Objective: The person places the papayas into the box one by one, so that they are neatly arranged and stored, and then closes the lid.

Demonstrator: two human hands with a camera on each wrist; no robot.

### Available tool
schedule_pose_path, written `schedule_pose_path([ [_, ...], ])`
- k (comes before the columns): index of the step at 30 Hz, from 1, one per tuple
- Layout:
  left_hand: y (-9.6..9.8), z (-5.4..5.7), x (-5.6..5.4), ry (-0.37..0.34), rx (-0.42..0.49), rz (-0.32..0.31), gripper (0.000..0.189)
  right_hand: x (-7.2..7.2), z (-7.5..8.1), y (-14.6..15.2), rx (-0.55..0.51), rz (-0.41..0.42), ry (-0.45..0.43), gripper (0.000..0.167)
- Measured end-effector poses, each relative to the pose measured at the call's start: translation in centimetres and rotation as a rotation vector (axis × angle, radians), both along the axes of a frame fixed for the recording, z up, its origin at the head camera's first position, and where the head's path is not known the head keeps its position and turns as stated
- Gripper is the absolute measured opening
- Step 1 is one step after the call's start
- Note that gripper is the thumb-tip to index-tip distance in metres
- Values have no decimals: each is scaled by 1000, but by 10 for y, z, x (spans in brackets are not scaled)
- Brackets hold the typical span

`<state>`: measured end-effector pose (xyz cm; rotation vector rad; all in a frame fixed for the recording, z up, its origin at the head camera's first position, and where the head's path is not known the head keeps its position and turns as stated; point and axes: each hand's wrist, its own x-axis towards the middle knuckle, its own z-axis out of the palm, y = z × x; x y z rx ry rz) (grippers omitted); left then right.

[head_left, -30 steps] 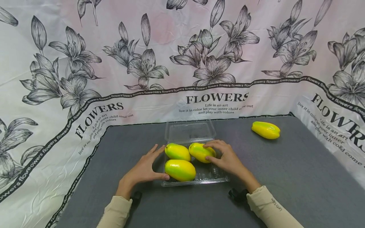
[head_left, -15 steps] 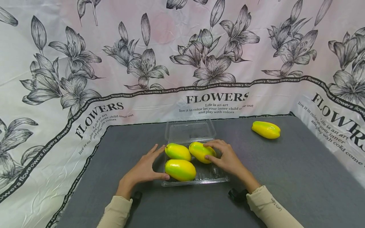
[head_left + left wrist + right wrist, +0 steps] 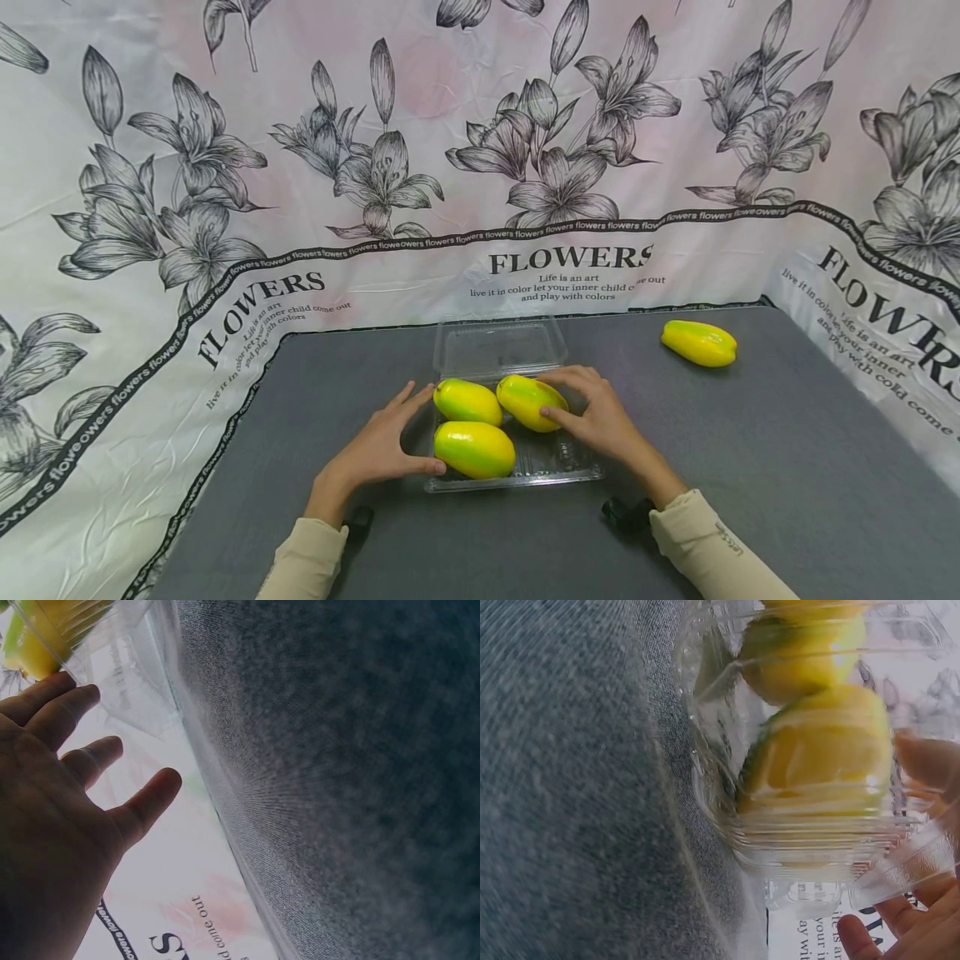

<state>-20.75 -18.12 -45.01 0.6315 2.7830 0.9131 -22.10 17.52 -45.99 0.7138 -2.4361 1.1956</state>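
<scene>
A clear plastic box (image 3: 551,477) stands on the table with its lid (image 3: 501,346) folded back. Inside lie three oblong, glossy yellow-green fruits: a back-left fruit (image 3: 468,402), a front-left fruit (image 3: 475,449) and a back-right fruit (image 3: 525,402). My right hand (image 3: 600,417) holds the back-right fruit between thumb and fingers; its right end is partly covered by them. At the box's left side, my left hand (image 3: 382,446) is spread, with the thumb at the front-left corner. Through the box wall, a yellow fruit (image 3: 817,761) shows in the right wrist view.
Another yellow-green fruit (image 3: 699,343) lies apart at the back right of the grey table (image 3: 480,542). A flower-printed cloth (image 3: 420,275) hangs behind the table and along its sides.
The back-right fruit has turned slightly, its right end shifting a little toward the front under my right hand. My left hand stays at the box's side.
</scene>
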Motion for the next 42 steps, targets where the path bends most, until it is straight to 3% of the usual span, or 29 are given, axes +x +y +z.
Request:
schedule_pose_path([
  [21,0,1,4,-30,2,5,114,-5,13,22,-64,-55,-37,48],
  [26,1,-1,4,-46,2,9,114,-8,15,32,-74,-87,-1,47],
  [33,1,3,3,-15,1,8,114,-13,20,51,-51,-144,62,46],
  [42,1,3,2,-7,-1,-1,113,-18,16,78,-3,-246,110,48],
])
